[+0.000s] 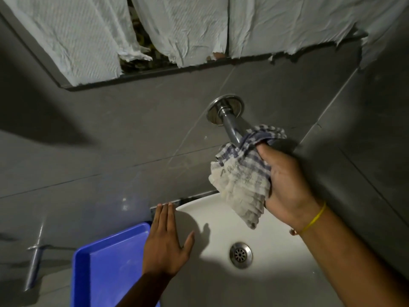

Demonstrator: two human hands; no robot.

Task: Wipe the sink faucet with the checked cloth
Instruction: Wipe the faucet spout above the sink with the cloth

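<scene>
A chrome faucet (230, 122) sticks out of the grey tiled wall from a round flange, above a white sink (212, 220). My right hand (287, 185) is closed around a blue-and-white checked cloth (243, 173), which is wrapped over the outer end of the faucet pipe; the spout tip is hidden under the cloth. A loose end of the cloth hangs down over the basin. My left hand (166, 238) lies flat with fingers apart on the sink's left rim, holding nothing.
A blue plastic tray (106, 264) sits left of the sink. A metal fitting (35, 258) is fixed to the wall at far left. The sink drain (240, 254) is below the cloth. Torn white paper (177, 29) covers a mirror above.
</scene>
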